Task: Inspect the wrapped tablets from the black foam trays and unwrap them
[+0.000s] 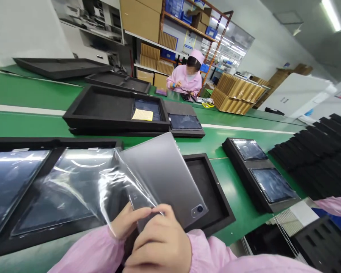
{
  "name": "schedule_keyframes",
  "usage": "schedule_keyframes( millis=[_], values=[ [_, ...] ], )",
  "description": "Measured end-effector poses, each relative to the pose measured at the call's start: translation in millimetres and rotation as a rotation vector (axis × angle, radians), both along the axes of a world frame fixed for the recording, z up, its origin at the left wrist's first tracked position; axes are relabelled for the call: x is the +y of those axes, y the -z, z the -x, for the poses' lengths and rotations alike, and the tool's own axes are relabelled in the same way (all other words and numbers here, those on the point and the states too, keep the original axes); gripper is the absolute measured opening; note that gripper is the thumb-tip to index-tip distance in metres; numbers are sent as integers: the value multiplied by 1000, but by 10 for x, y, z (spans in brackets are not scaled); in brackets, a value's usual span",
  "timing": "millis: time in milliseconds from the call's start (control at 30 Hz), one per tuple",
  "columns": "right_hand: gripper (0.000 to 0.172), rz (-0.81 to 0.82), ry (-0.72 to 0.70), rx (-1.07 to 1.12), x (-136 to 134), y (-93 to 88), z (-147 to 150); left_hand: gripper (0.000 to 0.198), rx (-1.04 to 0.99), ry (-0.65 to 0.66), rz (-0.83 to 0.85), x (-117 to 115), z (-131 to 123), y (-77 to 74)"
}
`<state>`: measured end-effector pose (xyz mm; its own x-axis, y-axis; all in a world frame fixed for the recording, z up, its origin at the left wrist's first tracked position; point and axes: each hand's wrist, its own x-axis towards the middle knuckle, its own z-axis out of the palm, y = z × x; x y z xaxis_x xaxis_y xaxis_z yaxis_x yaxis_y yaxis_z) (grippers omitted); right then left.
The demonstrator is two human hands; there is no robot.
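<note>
A grey tablet (161, 170) is tilted up in front of me, its back and round camera facing me. My left hand (125, 223) is closed on its lower left edge, thumb on top and the other fingers hidden beneath. Clear plastic film (108, 185) lies over the tablet's left side and hangs out past it, wrinkled and shiny. My right hand (161, 242) is closed at the film's edge, finger and thumb pinched near my left thumb. Under the tablet is a black foam tray (223, 206), partly hidden.
To the left, a foam tray (57, 143) holds screens. Behind are stacked foam trays (102, 125) with a yellow label sheet (142, 115). Another tray (241, 170) with two screens is on the right of the green bench (244, 197). A co-worker in pink (184, 77) sits opposite.
</note>
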<state>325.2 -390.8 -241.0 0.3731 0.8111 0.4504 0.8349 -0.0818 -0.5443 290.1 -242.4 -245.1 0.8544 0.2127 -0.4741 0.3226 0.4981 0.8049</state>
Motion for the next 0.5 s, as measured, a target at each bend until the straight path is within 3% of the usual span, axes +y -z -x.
schedule_keyframes(
  millis=[67, 133, 233, 333, 400, 500],
  values=[
    [7, -236, 150, 21, -109, -132, -85, 21, 7, -12, 24, -5, -13, 14],
    [8, -447, 389, 56, -253, -229, -215, 26, 19, -3, 43, -6, -25, 46],
    [17, -493, 658, 107, -480, -238, -419, 26, 16, -15, 44, -7, -42, 105],
    [39, -277, 658, 410, -625, -90, -526, 29, -42, -53, 13, -25, -71, 145],
    [35, -157, 581, 707, -674, 56, -534, 36, -87, -69, -23, -45, -93, 150],
    [38, -235, 587, 1005, -767, 260, -529, 38, -103, -24, -69, -73, -112, 124]
  ],
)
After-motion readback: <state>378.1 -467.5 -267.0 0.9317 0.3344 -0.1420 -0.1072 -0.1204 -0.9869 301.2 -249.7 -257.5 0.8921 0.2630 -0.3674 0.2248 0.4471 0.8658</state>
